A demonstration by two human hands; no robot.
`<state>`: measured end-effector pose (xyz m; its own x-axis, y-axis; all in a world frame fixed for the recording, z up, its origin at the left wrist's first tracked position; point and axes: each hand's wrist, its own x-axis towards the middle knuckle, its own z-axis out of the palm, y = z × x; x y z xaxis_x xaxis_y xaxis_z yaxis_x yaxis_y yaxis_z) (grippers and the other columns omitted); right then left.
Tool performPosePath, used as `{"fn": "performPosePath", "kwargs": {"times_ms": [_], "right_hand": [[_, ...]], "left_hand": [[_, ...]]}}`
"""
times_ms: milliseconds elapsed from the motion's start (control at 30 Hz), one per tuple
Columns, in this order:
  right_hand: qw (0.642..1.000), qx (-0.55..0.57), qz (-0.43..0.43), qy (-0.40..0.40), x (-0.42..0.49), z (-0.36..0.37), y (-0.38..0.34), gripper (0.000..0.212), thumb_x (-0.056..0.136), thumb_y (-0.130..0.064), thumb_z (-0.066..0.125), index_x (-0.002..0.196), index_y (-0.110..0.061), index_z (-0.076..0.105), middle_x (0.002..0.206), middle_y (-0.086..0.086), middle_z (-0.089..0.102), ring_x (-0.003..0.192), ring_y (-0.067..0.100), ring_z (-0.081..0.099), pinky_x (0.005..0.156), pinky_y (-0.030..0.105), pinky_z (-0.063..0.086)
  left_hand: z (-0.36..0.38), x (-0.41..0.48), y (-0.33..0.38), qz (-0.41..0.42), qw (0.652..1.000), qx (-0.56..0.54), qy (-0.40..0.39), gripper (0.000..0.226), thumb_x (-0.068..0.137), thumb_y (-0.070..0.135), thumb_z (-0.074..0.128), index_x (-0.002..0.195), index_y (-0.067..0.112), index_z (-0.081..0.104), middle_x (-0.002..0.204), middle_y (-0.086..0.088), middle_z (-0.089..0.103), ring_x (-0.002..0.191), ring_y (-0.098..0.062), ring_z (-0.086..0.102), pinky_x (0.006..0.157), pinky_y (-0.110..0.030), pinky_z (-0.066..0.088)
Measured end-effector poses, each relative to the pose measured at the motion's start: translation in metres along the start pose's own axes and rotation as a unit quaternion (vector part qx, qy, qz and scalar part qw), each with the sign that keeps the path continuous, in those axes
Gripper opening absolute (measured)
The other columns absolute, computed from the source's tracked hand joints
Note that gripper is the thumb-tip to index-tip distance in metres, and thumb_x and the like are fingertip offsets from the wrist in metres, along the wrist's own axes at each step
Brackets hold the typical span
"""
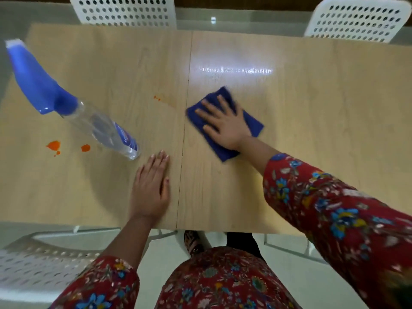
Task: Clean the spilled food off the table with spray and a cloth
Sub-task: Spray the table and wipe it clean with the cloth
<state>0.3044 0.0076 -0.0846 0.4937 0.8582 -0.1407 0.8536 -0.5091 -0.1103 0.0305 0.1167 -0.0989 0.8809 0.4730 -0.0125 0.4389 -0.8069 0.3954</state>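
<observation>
The right hand (pixel 225 128) lies flat with fingers spread and straight, pressing down on a folded blue cloth (pixel 219 151); it grasps nothing, only bearing on the pad. The cloth's far corner is blurred. The left hand (pixel 151 188) is likewise released, palm down on the wooden table (pixel 312 108) with fingers together, their tips just beside the base of the spray bottle (pixel 89 121) on its near right side. The cloth sits to the bottle's right, well apart from it. A faint orange smear (pixel 165 100) lies between bottle and cloth, a little farther back. Two thick orange blobs (pixel 54 145) and their small drops sit to the bottle's left, near its base, untouched by the cloth. The cloth looks soft and light, so it would likely bunch or unfold if dragged by a corner; a flat palm over its middle should keep it working as a pad. The bottle is clear plastic with some liquid inside and a bulky blue trigger head, so probably top-heavy and a little slick. The neck beneath the trigger seems the surest place to take it. White perforated chairs (pixel 124 12) stand beyond the bottle at the table's far edge.
</observation>
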Motion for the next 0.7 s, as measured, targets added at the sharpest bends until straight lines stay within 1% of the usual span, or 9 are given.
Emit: {"fn": "performPosePath", "kwargs": {"times_ms": [133,233,300,367,433,467,533,633,700], "right_hand": [[0.974,0.000,-0.224,-0.035,-0.086,0.022,-0.063,0.053,0.099,-0.054,0.023,0.151,-0.045,0.016,0.161,-0.016,0.008,0.150,0.026,-0.007,0.115,0.061,0.001],[0.922,0.001,-0.380,-0.080,-0.142,0.020,-0.034,0.051,0.101,-0.051,0.029,0.151,-0.043,0.020,0.160,-0.018,0.010,0.150,0.019,-0.006,0.117,0.057,0.001],[0.942,-0.012,-0.331,-0.060,-0.132,0.020,0.010,0.050,0.101,-0.053,0.028,0.150,-0.044,0.021,0.160,-0.019,0.013,0.150,0.018,-0.001,0.116,0.056,0.010],[0.985,-0.012,-0.169,-0.018,-0.104,0.017,0.040,0.051,0.100,-0.055,0.023,0.150,-0.047,0.017,0.160,-0.019,0.011,0.150,0.020,0.003,0.113,0.058,0.015],[1.000,0.004,-0.028,0.002,-0.080,0.010,0.035,0.052,0.098,-0.057,0.018,0.149,-0.050,0.013,0.160,-0.019,0.009,0.150,0.023,0.001,0.113,0.060,0.013],[1.000,0.009,0.002,0.007,-0.072,0.011,0.020,0.052,0.097,-0.058,0.016,0.149,-0.050,0.013,0.160,-0.018,0.009,0.150,0.025,0.000,0.112,0.061,0.011],[1.000,0.018,-0.005,0.006,-0.077,0.019,-0.026,0.054,0.096,-0.058,0.017,0.149,-0.048,0.017,0.161,-0.015,0.011,0.150,0.028,0.000,0.112,0.063,0.010],[0.995,0.034,-0.095,0.005,-0.126,0.040,-0.099,0.054,0.098,-0.055,0.026,0.150,-0.043,0.022,0.161,-0.013,0.014,0.150,0.030,0.000,0.113,0.063,0.005],[0.992,0.045,-0.121,0.001,-0.172,0.050,-0.120,0.054,0.100,-0.053,0.029,0.151,-0.042,0.019,0.161,-0.013,0.010,0.150,0.027,-0.002,0.115,0.062,0.002]], "left_hand": [[0.000,-0.002,0.000,-0.014,1.000,-0.009,0.015,0.058,0.092,0.026,0.029,0.150,0.019,0.031,0.157,0.003,0.029,0.146,-0.015,0.022,0.116,-0.043,0.023],[0.001,-0.001,0.001,-0.017,1.000,-0.011,0.016,0.058,0.093,0.026,0.028,0.150,0.020,0.031,0.157,0.005,0.028,0.147,-0.013,0.020,0.117,-0.042,0.021],[0.001,0.000,0.001,-0.006,1.000,-0.017,0.014,0.057,0.093,0.026,0.029,0.150,0.020,0.032,0.157,0.005,0.029,0.146,-0.012,0.020,0.117,-0.042,0.021],[0.002,0.001,0.001,0.005,1.000,-0.017,0.016,0.057,0.093,0.025,0.029,0.149,0.019,0.034,0.157,0.005,0.030,0.146,-0.013,0.021,0.117,-0.042,0.020],[0.002,0.000,0.002,0.004,0.999,-0.026,0.020,0.057,0.093,0.025,0.029,0.149,0.018,0.035,0.156,0.004,0.031,0.145,-0.014,0.023,0.117,-0.040,0.020],[0.002,0.000,0.003,0.002,0.999,-0.034,0.022,0.056,0.093,0.025,0.029,0.149,0.018,0.035,0.156,0.004,0.032,0.145,-0.014,0.024,0.117,-0.040,0.021],[0.000,-0.002,0.001,0.011,0.998,-0.050,0.029,0.055,0.094,0.023,0.029,0.148,0.016,0.037,0.154,0.002,0.035,0.144,-0.014,0.027,0.116,-0.040,0.024],[-0.004,-0.003,-0.003,0.038,0.994,-0.082,0.057,0.051,0.094,0.017,0.031,0.144,0.012,0.042,0.149,-0.004,0.044,0.140,-0.018,0.037,0.112,-0.044,0.033],[-0.006,-0.010,0.001,0.042,0.992,-0.087,0.083,0.049,0.095,0.017,0.032,0.142,0.009,0.044,0.145,-0.007,0.048,0.137,-0.022,0.041,0.109,-0.046,0.036]]}}
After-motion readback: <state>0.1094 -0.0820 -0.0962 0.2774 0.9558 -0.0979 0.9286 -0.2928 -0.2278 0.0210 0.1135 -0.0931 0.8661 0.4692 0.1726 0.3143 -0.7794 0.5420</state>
